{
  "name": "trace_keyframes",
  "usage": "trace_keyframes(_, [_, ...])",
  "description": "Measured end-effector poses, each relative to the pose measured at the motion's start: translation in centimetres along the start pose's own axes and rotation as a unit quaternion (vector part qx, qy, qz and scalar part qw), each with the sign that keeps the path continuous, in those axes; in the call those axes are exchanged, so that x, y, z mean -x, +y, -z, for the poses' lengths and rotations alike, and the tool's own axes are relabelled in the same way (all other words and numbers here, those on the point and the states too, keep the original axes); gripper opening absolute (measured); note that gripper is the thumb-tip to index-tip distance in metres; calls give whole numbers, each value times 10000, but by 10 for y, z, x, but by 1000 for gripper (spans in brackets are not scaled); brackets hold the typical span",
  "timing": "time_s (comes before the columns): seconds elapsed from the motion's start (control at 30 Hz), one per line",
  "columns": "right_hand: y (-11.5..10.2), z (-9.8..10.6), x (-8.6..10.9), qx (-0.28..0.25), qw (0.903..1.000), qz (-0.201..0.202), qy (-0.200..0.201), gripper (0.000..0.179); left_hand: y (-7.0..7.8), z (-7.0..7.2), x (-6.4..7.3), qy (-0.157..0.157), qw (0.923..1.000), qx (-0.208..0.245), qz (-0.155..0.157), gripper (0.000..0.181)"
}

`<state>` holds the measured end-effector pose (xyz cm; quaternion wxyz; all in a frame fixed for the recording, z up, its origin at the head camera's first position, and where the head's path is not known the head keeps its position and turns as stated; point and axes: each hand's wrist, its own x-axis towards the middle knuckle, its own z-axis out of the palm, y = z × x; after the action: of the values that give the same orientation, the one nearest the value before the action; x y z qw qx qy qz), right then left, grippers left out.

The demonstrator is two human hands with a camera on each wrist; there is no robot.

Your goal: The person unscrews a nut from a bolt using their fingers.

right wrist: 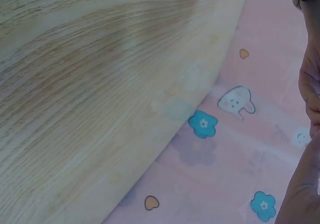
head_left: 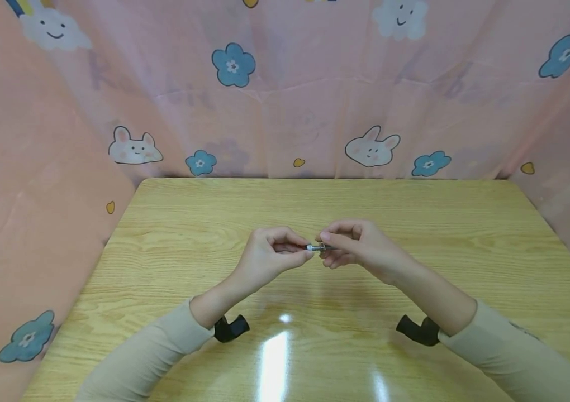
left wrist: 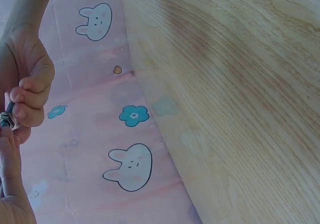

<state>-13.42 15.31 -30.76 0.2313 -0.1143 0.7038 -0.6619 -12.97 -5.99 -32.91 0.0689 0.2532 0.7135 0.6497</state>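
Observation:
Above the middle of the table, a small shiny metal bolt lies level between the two hands, a metal ring or nut around its shaft. Thumb and fingertips of the left hand pinch its left end. From the other side, the right hand pinches at the nut with thumb and index finger, the other fingers bent beneath. The left wrist view catches the dark threaded shaft and the nut at its left edge, between the fingertips. In the right wrist view both hands sit at the right edge and hide the bolt.
A wooden table spreads under the hands, with bright light reflections near its front. A pink cloth with printed flowers, clouds and animals hangs behind and at both sides. Black wrist mounts show below each forearm.

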Motion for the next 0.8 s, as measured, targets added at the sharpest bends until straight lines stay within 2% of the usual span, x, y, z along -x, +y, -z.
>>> trace_keyframes(0.1, [-1, 0, 1, -27, 10000, -46, 2, 29, 1, 0, 0, -19, 10000, 11, -35, 12])
trace_keyframes(0.27, [0, 1, 2, 44, 9998, 201, 38, 17, 1, 0, 0, -24, 10000, 38, -27, 11])
trace_keyframes(0.37, [0, 1, 3, 42, 9995, 291, 83, 17, 0, 0, 0, -22, 10000, 22, -45, 11])
trace_keyframes(0.53, [-3, 1, 3, 0, 9997, 13, 229, 22, 0, -1, 0, 20, 10000, -38, -67, 10])
trace_keyframes(0.63, [-3, 1, 2, -28, 9997, -197, 157, 27, 1, -1, 0, 35, 10000, -42, -75, 10])
trace_keyframes(0.8, [0, 1, 2, -67, 10000, -46, -9, 22, 1, -1, 0, 24, 10000, 8, -59, 10])
